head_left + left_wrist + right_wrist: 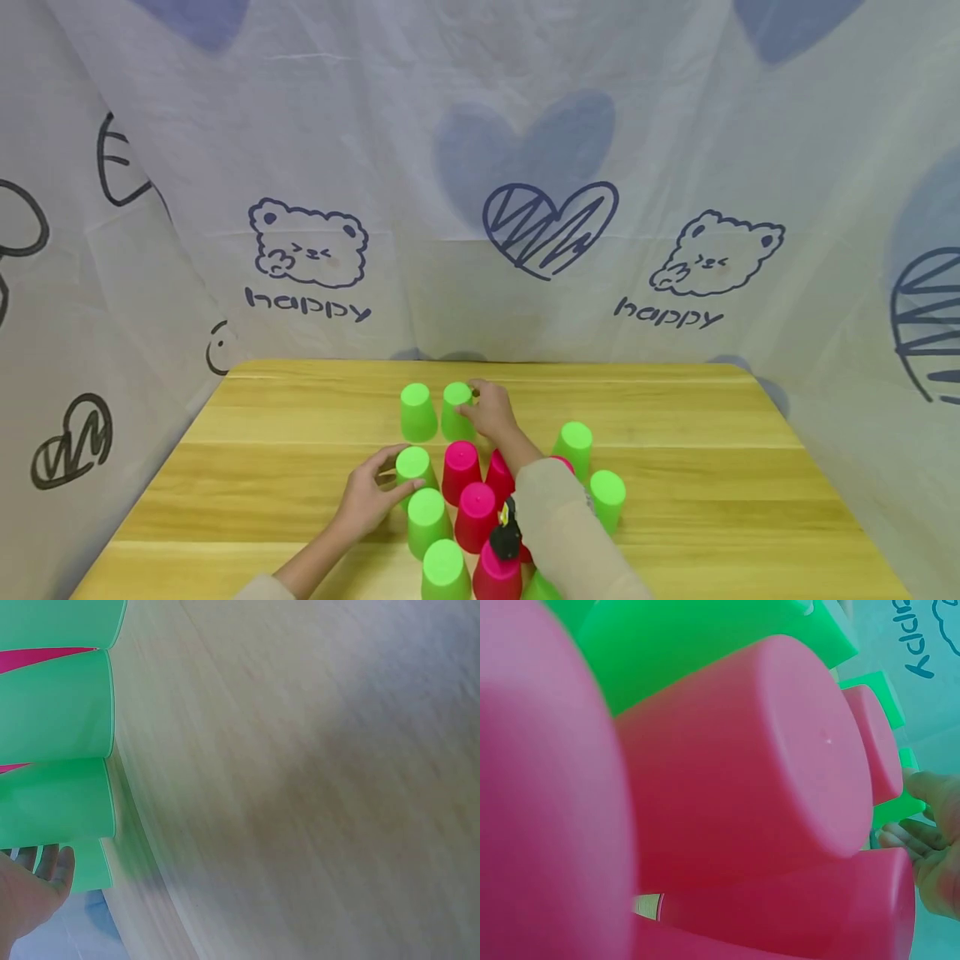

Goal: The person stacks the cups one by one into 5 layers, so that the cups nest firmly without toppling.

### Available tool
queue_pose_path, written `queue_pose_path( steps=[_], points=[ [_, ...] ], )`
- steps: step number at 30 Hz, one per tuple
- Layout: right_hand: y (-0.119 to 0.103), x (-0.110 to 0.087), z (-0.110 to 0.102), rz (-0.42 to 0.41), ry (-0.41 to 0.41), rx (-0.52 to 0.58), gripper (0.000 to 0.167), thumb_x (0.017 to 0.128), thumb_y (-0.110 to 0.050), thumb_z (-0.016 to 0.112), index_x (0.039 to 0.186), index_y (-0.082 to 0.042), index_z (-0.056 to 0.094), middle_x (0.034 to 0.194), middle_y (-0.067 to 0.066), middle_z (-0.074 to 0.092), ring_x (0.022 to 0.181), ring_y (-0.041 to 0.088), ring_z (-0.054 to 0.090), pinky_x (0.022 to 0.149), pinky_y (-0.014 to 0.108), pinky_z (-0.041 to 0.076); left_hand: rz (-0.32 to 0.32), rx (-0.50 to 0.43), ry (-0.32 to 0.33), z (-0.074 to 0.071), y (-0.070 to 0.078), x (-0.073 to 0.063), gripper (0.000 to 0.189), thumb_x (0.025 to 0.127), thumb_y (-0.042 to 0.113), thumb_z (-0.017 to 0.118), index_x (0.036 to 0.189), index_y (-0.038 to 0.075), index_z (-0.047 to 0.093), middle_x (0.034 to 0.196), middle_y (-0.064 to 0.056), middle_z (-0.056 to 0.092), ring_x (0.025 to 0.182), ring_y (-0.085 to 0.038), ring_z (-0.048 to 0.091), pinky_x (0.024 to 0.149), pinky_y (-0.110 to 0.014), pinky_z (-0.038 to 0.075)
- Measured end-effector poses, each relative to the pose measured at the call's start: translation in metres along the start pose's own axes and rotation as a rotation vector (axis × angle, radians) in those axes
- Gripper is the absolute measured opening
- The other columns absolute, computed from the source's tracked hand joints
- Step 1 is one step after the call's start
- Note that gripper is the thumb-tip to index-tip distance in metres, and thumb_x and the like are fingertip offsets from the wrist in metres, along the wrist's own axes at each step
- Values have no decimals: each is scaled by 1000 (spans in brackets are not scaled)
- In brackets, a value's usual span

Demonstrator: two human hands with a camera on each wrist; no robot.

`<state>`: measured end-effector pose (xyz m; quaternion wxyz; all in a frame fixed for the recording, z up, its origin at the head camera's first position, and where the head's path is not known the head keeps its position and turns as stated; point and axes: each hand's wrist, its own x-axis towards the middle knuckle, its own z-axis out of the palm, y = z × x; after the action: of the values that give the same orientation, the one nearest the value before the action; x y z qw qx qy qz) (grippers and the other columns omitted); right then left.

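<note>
My left hand (pixel 367 496) grips an upside-down green cup (pixel 414 468) at the left of the group, its thumb across the near side and its fingers at the far side. In the left wrist view the fingertips (pixel 64 864) lie close against green cups. Farther back, my right hand (pixel 495 410) holds another upturned green cup (pixel 457 415) between thumb and fingers. Beside it stands a green cup (pixel 417 413). Several pink-red cups (pixel 461 472) fill the middle of the group, partly hidden under my right forearm. The right wrist view shows a pink cup (pixel 727 772) large in front of that hand.
More green cups stand nearer me on the left (pixel 429 523) and along the right side (pixel 574 446). All are on a wooden table (pixel 712 467). A black object (pixel 506 537) sits by my right sleeve. A printed cloth (pixel 420 275) hangs behind the table.
</note>
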<state>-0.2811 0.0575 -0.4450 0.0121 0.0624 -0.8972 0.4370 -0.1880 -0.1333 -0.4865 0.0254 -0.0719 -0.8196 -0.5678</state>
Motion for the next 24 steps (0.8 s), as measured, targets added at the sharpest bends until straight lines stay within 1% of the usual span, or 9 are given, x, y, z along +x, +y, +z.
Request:
queue_pose_path(
  steps=[6,8,11,12,14,15,18,21,24],
  points=[
    [1,-1,0,13,3,24,42,78,-1,69,118,8,57,110,27,61,97,37,61,81,40,54,-3,-1,4,-1,1,0,50,74,9,75,121,3,56,112,-13,65,104,-27,61,89,-38,53],
    [8,0,1,-23,16,-9,44,79,-4,70,120,6,57,110,24,62,99,34,61,83,39,54,-4,0,4,-1,2,0,50,74,10,75,120,3,57,112,-13,65,105,-28,60,90,-39,52],
    [49,26,18,-101,31,-20,48,78,-16,74,120,1,58,104,19,64,87,24,64,72,30,54,1,13,-1,-2,4,1,50,75,10,75,120,2,57,112,-13,65,105,-29,60,90,-40,52],
    [56,31,20,-100,27,-32,50,77,-18,75,120,-1,58,104,17,64,85,22,64,71,29,54,7,20,-4,-2,4,2,50,75,10,75,120,2,56,112,-14,65,105,-30,60,90,-41,52],
    [62,37,21,-72,12,-5,51,77,-19,75,121,-1,58,104,18,64,84,22,65,69,29,55,24,40,-5,-4,5,4,51,75,10,75,120,0,56,112,-14,65,105,-31,60,90,-42,52],
    [61,37,19,-53,1,23,51,77,-18,75,121,0,57,104,19,64,84,24,65,68,30,55,33,51,-3,-5,5,5,51,75,10,75,120,0,56,112,-14,65,105,-31,60,90,-42,52],
    [23,12,-8,25,-16,47,49,78,-8,71,123,5,54,110,25,62,93,33,64,76,37,56,64,78,8,-9,8,8,50,75,9,76,120,-1,56,111,-15,65,104,-32,61,88,-42,52],
    [6,-4,-24,1,0,58,44,81,-5,67,121,9,54,108,27,61,93,34,62,76,36,55,82,97,10,-14,14,11,49,75,9,75,119,-1,57,112,-15,65,104,-32,61,87,-40,53],
    [-2,-13,-35,-19,4,48,42,82,-6,66,120,9,55,107,26,61,93,32,61,76,34,55,88,96,7,-20,22,13,48,76,9,75,119,0,57,112,-16,65,104,-32,61,87,-39,53]
  ],
)
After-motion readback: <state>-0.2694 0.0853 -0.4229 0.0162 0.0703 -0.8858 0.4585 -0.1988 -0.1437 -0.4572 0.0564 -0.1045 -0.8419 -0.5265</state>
